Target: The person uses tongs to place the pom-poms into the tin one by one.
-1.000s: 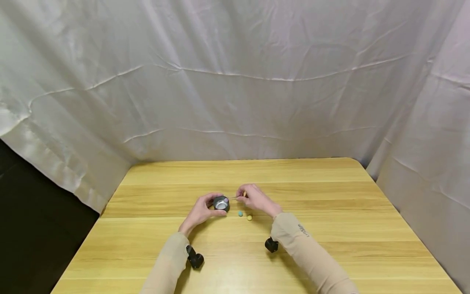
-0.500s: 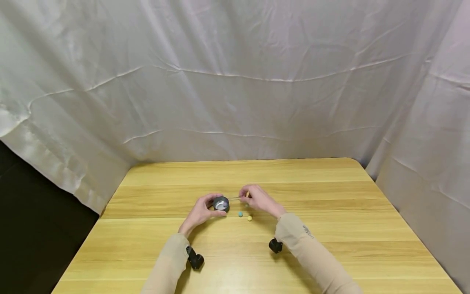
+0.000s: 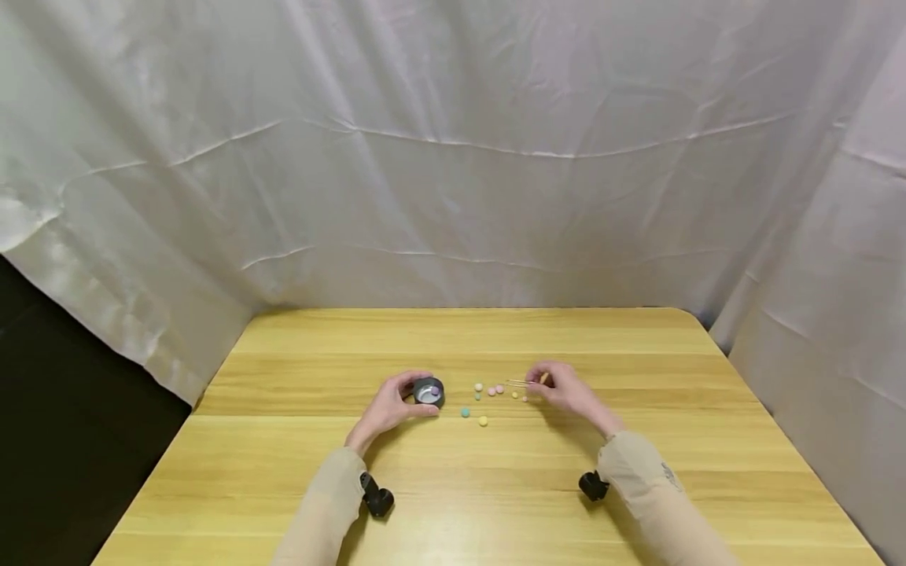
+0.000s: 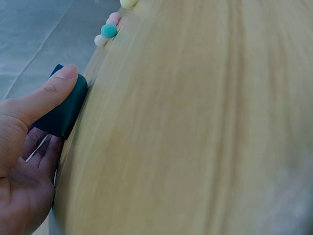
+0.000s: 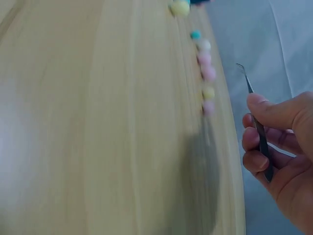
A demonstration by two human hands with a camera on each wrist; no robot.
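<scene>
My left hand [image 3: 388, 406] holds a small dark round dish [image 4: 68, 108], thumb on the near side and fingers behind it. A purple pom-pom [image 3: 435, 391] lies inside its silvery bowl. To the right, my right hand [image 3: 564, 388] pinches metal tweezers [image 5: 264, 147] with bent tips, pointing left above the table; nothing shows between the tips. Between the hands lie several small pom-poms: a teal one [image 3: 465, 412], a yellow one [image 3: 484, 421], a pale one [image 3: 478, 387], two pink ones [image 3: 496, 390], and smaller ones beneath the tweezers, such as a small yellow one [image 3: 514, 395].
The wooden table [image 3: 283, 472] extends around both hands. Grey curtains [image 3: 453, 196] hang behind its far edge and along the sides. Black wrist cameras [image 3: 377, 501] are strapped to both sleeves.
My right hand and the tweezers have drawn away from the dish to the right, uncovering several pom-poms. The purple pom-pom now rests in the dish. My left hand has stayed put.
</scene>
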